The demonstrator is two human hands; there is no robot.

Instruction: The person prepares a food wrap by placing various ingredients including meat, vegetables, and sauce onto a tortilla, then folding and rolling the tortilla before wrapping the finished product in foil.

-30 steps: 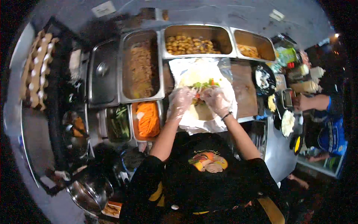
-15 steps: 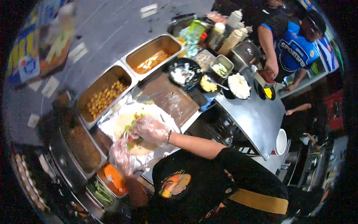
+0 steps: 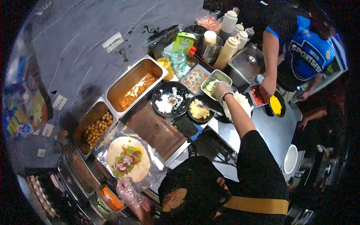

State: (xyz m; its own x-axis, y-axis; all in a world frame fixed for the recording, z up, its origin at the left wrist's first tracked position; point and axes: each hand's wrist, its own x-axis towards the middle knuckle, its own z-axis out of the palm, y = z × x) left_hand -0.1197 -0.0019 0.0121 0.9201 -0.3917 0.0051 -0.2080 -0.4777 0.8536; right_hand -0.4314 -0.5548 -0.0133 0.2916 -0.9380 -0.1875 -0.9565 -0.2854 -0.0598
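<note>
Reference for all places: the brown board (image 3: 155,127).

The flatbread (image 3: 141,171) lies open to the near-left of the board, on a foil sheet (image 3: 158,164). A filling (image 3: 127,161) of green leaf, red pieces and pale onion-like slices is spread loosely over its middle.

Left grip: I have the gloved left hand (image 3: 129,190) nearer to the body than the board, at the near edge of the foil, fingers loosely curled. I cannot tell whether they pinch the foil or merely rest at it.

Right grip: I have the right hand (image 3: 222,90) beyond the board's far-right side, at a metal container (image 3: 209,94) with pale green slices (image 3: 210,86). The fingertips are hidden; I cannot tell how far they are open or whether they hold a slice.

Handling: I judge the flatbread light, soft and pliable, liable to tear if pinched hard or pulled. The filling is probably moist and slippery, and would slide if the sheet were tilted. Take hold at the bare rim, clear of the filling, with flat fingers; or lift through the foil, which should crease readily and give support from below. Take slices lightly, by their edges.
</note>
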